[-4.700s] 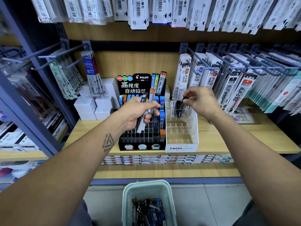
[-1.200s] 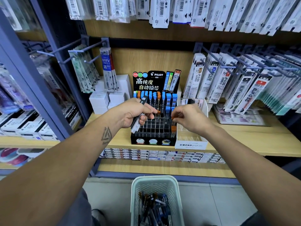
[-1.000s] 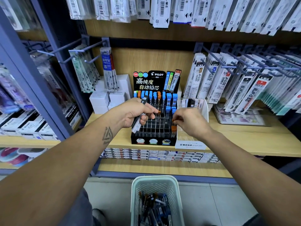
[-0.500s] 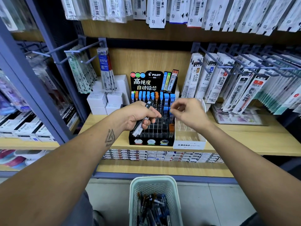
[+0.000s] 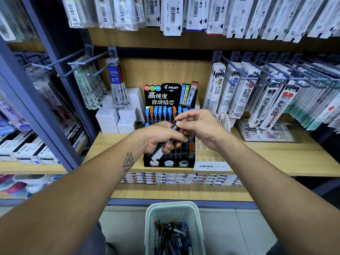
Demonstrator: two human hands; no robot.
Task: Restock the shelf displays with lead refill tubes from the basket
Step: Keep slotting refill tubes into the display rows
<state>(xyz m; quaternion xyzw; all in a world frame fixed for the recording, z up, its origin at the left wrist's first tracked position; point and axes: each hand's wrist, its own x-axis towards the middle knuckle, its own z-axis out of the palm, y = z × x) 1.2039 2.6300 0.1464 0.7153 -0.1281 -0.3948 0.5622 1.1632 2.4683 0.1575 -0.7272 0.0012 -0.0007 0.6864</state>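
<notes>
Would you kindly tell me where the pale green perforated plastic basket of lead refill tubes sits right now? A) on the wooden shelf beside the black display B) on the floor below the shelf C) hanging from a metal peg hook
B: the pale green perforated plastic basket stands on the floor tiles, below the wooden shelf and nearer than the black Pilot display.

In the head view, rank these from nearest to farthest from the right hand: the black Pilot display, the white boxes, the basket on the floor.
From the right hand:
1. Black Pilot display: directly behind and under the hand, on the shelf.
2. White boxes: stacked left of the display, at the shelf back.
3. Basket: on the floor below, well under the shelf edge.
</notes>
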